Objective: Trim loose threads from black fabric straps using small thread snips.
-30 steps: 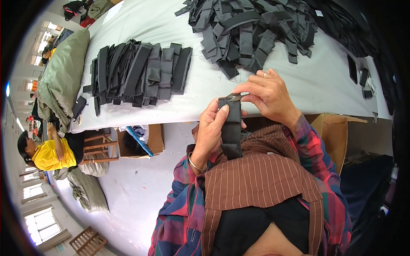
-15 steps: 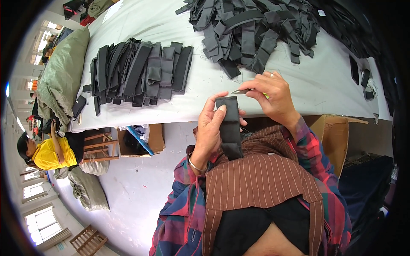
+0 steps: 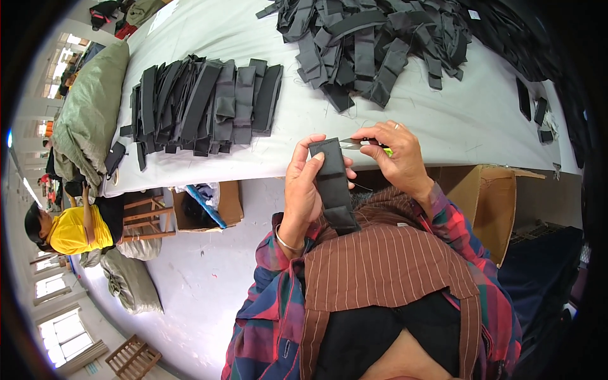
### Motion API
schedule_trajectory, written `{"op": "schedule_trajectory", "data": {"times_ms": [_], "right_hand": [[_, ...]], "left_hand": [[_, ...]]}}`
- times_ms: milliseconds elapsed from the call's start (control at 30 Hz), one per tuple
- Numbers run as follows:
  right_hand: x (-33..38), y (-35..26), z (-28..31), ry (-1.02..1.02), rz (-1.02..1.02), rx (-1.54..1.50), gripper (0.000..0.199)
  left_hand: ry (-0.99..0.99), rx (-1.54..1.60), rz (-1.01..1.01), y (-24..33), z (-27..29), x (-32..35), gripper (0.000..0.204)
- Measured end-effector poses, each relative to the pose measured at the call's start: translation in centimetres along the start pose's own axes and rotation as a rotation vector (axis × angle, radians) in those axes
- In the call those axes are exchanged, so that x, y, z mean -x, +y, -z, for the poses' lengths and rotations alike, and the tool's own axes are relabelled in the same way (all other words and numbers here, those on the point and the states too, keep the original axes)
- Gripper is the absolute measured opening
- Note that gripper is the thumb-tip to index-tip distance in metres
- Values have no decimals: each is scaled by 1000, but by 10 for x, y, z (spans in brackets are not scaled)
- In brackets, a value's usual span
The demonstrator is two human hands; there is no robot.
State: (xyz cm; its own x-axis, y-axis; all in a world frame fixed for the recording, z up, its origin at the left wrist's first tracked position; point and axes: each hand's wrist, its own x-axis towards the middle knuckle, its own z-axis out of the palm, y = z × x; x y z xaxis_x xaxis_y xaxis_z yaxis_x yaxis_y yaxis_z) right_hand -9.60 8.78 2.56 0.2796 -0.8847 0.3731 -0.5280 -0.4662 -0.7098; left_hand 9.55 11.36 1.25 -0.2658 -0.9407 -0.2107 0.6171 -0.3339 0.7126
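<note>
My left hand (image 3: pixel 304 180) grips a dark grey fabric strip (image 3: pixel 334 183) with stitched cross folds, thumb on its front and fingers behind. The strip hangs tilted, its lower end against my brown striped apron (image 3: pixel 380 269). In my right hand (image 3: pixel 398 152) is a pair of thread snips (image 3: pixel 360 144) with pointed metal blades and a yellow-green part. The blades point left and sit parted at the strip's upper right edge. Whether they touch the fabric I cannot tell. A loose thread shows below my left fingertips.
On the white-covered table (image 3: pixel 266 155) lie a row of similar strips (image 3: pixel 206 107) at left and a tangled heap of them (image 3: pixel 373 47) farther back. Cardboard boxes (image 3: pixel 500 209) stand under the table. A person in a yellow top (image 3: pixel 79 229) sits at left beside a large green sack (image 3: pixel 92 104).
The snips have come down to the strip's upper right edge and their blades have parted. My left hand and the strip have shifted slightly left, and the strip leans more.
</note>
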Motion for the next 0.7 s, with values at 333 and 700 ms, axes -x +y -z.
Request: {"op": "schedule_trajectory", "data": {"times_ms": [333,700], "right_hand": [[0,-1,-3,57,34,1,21],[2,0,-1,25,19,-78,19]], "left_hand": [[8,14,12,0,0,1,31],[0,24,14,0,-1,1,31]]}}
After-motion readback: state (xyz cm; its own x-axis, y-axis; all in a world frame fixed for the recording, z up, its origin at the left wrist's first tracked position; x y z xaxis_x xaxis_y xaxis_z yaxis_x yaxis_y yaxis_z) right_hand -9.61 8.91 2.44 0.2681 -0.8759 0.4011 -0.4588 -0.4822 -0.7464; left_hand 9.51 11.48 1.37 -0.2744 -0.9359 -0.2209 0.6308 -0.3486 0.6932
